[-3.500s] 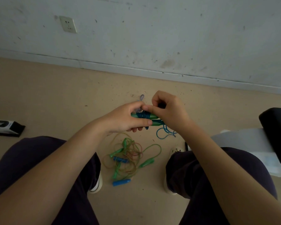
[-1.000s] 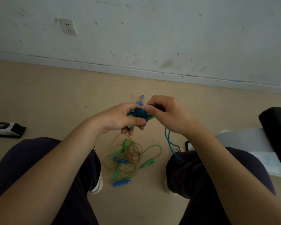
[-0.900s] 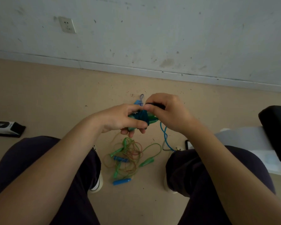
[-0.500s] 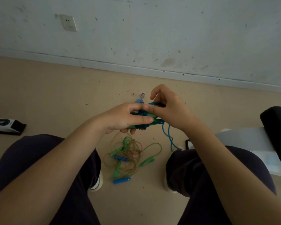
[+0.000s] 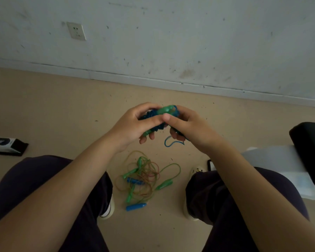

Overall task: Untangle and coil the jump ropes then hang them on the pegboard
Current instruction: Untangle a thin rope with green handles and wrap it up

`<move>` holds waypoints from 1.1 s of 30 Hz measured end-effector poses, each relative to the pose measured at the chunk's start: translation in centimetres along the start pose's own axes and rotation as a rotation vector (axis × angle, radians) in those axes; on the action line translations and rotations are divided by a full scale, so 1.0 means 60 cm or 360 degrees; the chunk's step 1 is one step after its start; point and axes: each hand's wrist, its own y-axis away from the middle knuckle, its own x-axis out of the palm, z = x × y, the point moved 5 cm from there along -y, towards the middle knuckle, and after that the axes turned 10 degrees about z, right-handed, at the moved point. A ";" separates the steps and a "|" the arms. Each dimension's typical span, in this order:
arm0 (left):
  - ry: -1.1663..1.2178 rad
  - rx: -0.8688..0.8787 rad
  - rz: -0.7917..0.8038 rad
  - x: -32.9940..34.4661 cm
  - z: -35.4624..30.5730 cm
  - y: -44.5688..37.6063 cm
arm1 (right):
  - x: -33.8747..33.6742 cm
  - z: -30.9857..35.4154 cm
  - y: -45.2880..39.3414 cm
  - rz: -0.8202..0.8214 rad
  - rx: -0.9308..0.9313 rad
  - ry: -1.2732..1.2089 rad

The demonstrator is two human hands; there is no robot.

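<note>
Both hands cover most of the coiled blue rope (image 5: 154, 115). Boxed item (image 5: 5, 145) cut off at left edge; label blurred.

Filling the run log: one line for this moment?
left hand: holds rope bundle | right hand: wraps blue cord | tangled ropes: on floor

The beige floor (image 5: 62, 110) bears a tangle of jump ropes (image 5: 144, 179) and a boxed item (image 5: 5, 145)

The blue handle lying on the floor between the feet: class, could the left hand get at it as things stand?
Probably not at once. The left hand is gripping the wound rope bundle together with the right hand. Nothing covers the blue handle, so a freed hand could likely reach down between the knees.
</note>
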 end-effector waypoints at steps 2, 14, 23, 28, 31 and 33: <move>0.0260 -0.0018 -0.0043 -0.011 0.005 -0.005 | -0.003 -0.006 0.000 -0.0028 0.0080 0.0046; -0.0087 -0.0117 -0.0222 -0.034 0.017 -0.007 | 0.021 0.023 0.005 -0.0101 0.0011 0.0827; -0.0366 -0.0430 0.0390 -0.012 0.026 0.001 | 0.016 0.042 0.013 -0.0051 -0.0135 0.1079; -0.0343 -0.0466 0.0615 0.005 0.018 0.009 | 0.004 0.038 0.013 -0.0150 -0.0146 0.0891; -0.0348 -0.0453 0.0646 0.008 0.016 0.010 | -0.005 0.026 0.011 -0.0176 -0.0055 0.0676; -0.0344 -0.0443 0.0630 0.011 0.016 0.011 | -0.010 0.021 0.010 -0.0160 -0.0038 0.0579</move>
